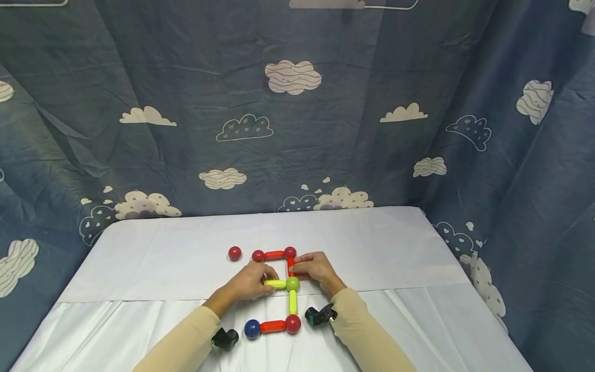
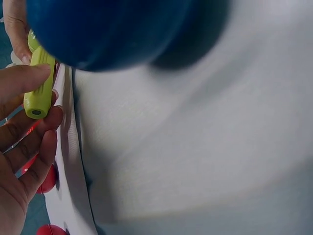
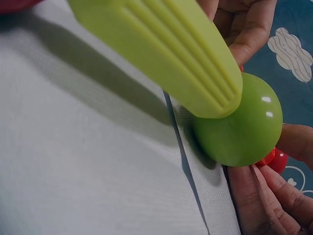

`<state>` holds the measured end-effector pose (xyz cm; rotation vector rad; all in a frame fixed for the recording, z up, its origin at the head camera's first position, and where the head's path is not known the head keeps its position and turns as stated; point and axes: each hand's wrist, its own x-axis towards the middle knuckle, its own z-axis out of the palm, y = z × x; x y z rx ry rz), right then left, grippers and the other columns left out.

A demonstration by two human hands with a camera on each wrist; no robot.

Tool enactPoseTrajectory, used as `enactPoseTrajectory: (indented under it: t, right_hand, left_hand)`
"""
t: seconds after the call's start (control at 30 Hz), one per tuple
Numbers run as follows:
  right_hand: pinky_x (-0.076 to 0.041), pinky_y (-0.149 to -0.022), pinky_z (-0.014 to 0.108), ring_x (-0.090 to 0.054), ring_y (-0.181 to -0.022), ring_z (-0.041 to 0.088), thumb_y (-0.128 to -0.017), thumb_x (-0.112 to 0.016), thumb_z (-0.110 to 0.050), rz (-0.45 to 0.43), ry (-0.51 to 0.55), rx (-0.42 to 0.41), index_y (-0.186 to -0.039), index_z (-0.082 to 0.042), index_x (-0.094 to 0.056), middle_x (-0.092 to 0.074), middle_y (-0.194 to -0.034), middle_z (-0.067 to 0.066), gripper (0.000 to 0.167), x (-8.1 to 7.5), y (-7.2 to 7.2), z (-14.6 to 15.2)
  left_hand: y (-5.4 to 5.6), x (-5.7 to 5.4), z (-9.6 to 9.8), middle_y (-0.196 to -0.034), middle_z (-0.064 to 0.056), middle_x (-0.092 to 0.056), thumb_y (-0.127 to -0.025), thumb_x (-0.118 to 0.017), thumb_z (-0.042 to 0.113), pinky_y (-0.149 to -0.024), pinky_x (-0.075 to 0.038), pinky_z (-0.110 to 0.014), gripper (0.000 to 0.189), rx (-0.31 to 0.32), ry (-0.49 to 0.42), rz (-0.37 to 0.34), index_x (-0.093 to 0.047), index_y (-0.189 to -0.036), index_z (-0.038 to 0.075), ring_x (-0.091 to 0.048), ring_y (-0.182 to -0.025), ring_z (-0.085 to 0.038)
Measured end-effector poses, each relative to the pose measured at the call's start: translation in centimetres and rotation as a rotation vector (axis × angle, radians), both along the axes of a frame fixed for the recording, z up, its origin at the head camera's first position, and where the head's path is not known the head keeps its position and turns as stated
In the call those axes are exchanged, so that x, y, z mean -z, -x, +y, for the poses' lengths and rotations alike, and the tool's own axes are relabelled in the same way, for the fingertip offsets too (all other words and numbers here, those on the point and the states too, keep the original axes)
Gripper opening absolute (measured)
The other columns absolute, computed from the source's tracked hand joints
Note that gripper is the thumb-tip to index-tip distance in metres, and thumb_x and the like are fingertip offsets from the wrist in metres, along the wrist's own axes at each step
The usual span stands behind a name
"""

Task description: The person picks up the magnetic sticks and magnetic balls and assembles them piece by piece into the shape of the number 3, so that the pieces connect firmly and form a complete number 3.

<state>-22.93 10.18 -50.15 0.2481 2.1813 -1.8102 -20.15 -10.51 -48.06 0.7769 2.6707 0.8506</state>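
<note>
My left hand [image 1: 251, 281] pinches a yellow-green magnetic rod [image 2: 39, 90] between thumb and fingers; its far end meets a green ball [image 1: 293, 283]. The right hand [image 1: 317, 268] grips an upright-running red rod [image 1: 291, 266] just beyond that ball, and its fingers partly cover the rod. Farther along, this rod meets a red ball [image 1: 290, 252], from which another red rod [image 1: 274, 254] leads left to a second red ball [image 1: 257, 256]. Toward me, a second yellow-green rod [image 3: 166, 54] joins the green ball to a near red ball [image 1: 293, 324].
From the near red ball a red rod [image 1: 272, 326] runs left to a blue ball [image 1: 252, 329], close by the left wrist. One loose red ball [image 1: 234, 253] lies at the far left of the shape. Behind the white-covered table [image 1: 372, 243] hangs a dark cloud-print curtain [image 1: 325, 150].
</note>
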Motion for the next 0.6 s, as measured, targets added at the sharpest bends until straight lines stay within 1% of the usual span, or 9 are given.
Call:
enactPoseTrajectory:
  t: [0.17, 0.37, 0.53, 0.6]
  right_hand:
    - [-0.056, -0.064, 0.031, -0.068, -0.067, 0.015, -0.074, -0.079, 0.002, 0.0, 0.005, -0.002, -0.099, 0.007, -0.068, -0.07, -0.08, 0.008, 0.028, -0.03, -0.04, 0.01]
    - [-0.056, -0.063, 0.031, -0.068, -0.066, 0.015, -0.073, -0.078, 0.002, -0.001, 0.01, -0.002, -0.099, 0.007, -0.068, -0.069, -0.08, 0.008, 0.028, -0.08, -0.09, -0.02]
    - [-0.056, -0.063, 0.031, -0.068, -0.066, 0.015, -0.073, -0.078, 0.002, 0.0, 0.009, -0.001, -0.099, 0.007, -0.068, -0.069, -0.081, 0.009, 0.029, -0.07, -0.06, 0.01]
    - [-0.056, -0.063, 0.03, -0.068, -0.066, 0.015, -0.073, -0.079, 0.001, 0.001, 0.007, -0.001, -0.099, 0.007, -0.068, -0.069, -0.081, 0.009, 0.028, 0.0, -0.04, 0.05]
  left_hand:
    - [-0.05, 0.07, 0.03, -0.082, 0.007, -0.061, -0.081, -0.076, 0.015, -0.069, -0.045, -0.025, 0.016, -0.022, 0.018, -0.011, -0.071, -0.096, 0.013, -0.05, -0.078, -0.012]
    - [-0.06, 0.01, 0.1, -0.082, 0.007, -0.061, -0.081, -0.076, 0.015, -0.069, -0.044, -0.026, 0.015, -0.029, 0.024, -0.007, -0.071, -0.096, 0.013, -0.049, -0.078, -0.012]
    - [-0.04, 0.01, 0.03, -0.082, 0.008, -0.061, -0.081, -0.076, 0.016, -0.069, -0.044, -0.025, 0.017, -0.02, 0.028, -0.001, -0.071, -0.097, 0.013, -0.049, -0.076, -0.01]
    - [-0.02, -0.07, -0.14, -0.082, 0.007, -0.061, -0.08, -0.077, 0.015, -0.067, -0.045, -0.024, 0.018, -0.009, 0.012, 0.003, -0.071, -0.097, 0.013, -0.05, -0.075, -0.01]
